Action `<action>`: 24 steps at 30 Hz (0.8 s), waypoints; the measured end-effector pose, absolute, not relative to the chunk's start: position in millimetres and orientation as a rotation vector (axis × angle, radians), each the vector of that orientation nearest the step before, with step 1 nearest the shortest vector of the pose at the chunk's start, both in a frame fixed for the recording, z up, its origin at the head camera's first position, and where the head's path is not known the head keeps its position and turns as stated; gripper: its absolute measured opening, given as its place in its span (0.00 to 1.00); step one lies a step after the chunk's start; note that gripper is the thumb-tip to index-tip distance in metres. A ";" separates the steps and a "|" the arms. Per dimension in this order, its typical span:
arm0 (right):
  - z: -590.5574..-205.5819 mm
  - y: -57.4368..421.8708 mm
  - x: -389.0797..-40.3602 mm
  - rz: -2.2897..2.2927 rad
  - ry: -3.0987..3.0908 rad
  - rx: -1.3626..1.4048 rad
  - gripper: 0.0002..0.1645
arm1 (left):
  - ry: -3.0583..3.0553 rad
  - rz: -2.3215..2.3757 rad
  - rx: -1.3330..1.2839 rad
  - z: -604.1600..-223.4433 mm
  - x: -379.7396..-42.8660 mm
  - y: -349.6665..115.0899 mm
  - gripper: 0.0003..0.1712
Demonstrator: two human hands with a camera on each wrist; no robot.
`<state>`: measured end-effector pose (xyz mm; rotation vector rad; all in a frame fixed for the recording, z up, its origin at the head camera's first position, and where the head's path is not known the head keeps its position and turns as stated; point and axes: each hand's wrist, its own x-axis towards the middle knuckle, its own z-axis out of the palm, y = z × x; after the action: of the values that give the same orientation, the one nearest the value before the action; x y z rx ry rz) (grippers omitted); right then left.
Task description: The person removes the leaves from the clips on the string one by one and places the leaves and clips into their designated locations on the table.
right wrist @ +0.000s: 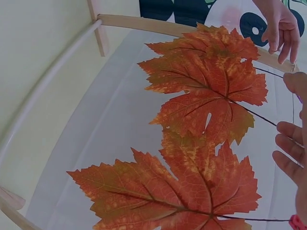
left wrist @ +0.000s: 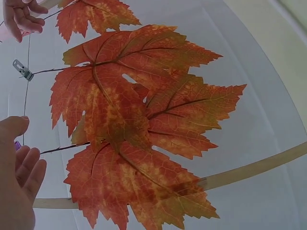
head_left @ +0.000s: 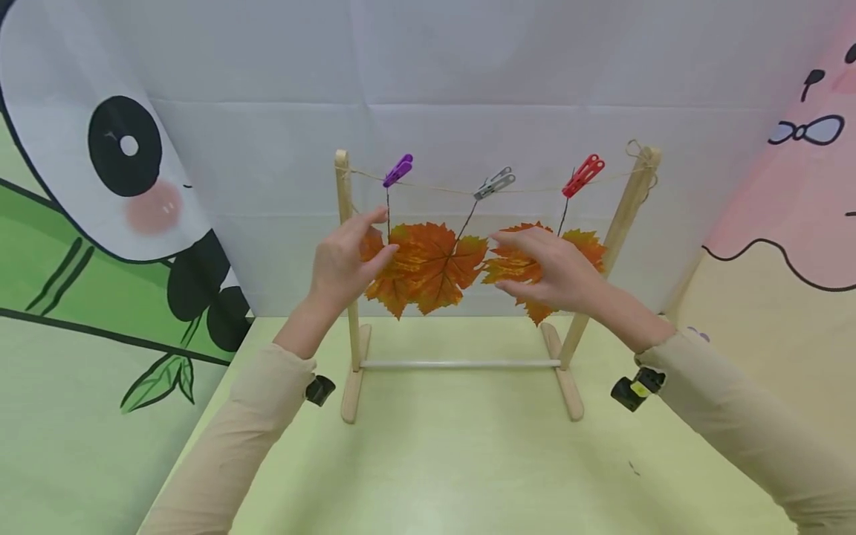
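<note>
Three orange maple leaves hang by dark stems from a string (head_left: 438, 189) between two wooden posts. A purple clothespin (head_left: 398, 170) clips the left leaf (head_left: 393, 291), a grey one (head_left: 495, 183) the middle leaf (head_left: 436, 264), and a red one (head_left: 584, 176) the right leaf (head_left: 588, 249). My left hand (head_left: 342, 261) is raised at the left leaf, thumb and fingers spread apart with nothing between them. In front of the right leaf, covering part of it, is my right hand (head_left: 553, 269), its thumb and fingers also parted and holding nothing. The leaves overlap in the left wrist view.
The rack's wooden left post (head_left: 344, 189) and right post (head_left: 625, 212) stand on flat feet, joined low down by a white rod (head_left: 461, 364). Below is a pale green tabletop (head_left: 461, 468). A white cloth backdrop (head_left: 468, 67) rises behind, with cartoon-printed panels at both sides.
</note>
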<state>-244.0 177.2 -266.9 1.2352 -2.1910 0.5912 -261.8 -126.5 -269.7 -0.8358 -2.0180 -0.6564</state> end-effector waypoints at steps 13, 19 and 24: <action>-253.6 163.3 -249.4 0.582 -2.152 1.271 0.38 | -2.190 -0.820 -0.672 -262.6 -274.0 -130.5 0.26; -247.5 158.1 -251.6 0.587 -2.146 1.268 0.37 | -2.285 -0.822 -0.608 -258.3 -279.5 -126.8 0.28; -241.3 149.7 -252.9 0.608 -2.142 1.278 0.35 | -2.301 -0.912 -0.547 -253.8 -283.4 -125.2 0.28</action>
<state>-252.9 149.7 -241.3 1.2785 -2.1420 0.6077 -283.4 -125.2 -253.8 -0.5467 -2.3014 -0.9121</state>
